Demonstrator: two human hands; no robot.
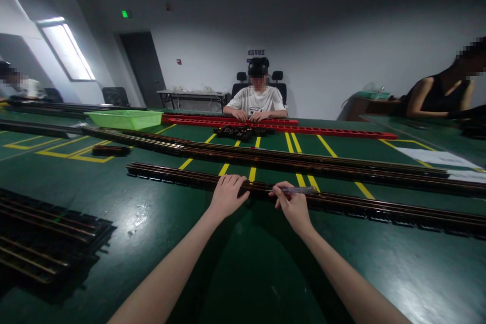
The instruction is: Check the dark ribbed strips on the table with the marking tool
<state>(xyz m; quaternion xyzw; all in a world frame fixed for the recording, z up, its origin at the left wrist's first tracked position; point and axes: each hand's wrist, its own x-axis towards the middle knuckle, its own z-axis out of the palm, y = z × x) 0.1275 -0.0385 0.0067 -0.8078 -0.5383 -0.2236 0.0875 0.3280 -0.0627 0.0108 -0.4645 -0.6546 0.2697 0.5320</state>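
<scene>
Head view: the left hand (227, 196) rests open over the dark rail (170, 174), well in from the table's (170, 258) far edge; the right hand (293, 207) pinches a pen-like tool (299, 190). If the loosely steadied rail shifted, its tip could skid leftward.

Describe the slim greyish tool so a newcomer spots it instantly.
On the green table, find the long dark rail under the left hand. The right hand holds a slim, greyish, pen-like tool there, shorter and paler than the nearby dark rails.
</scene>
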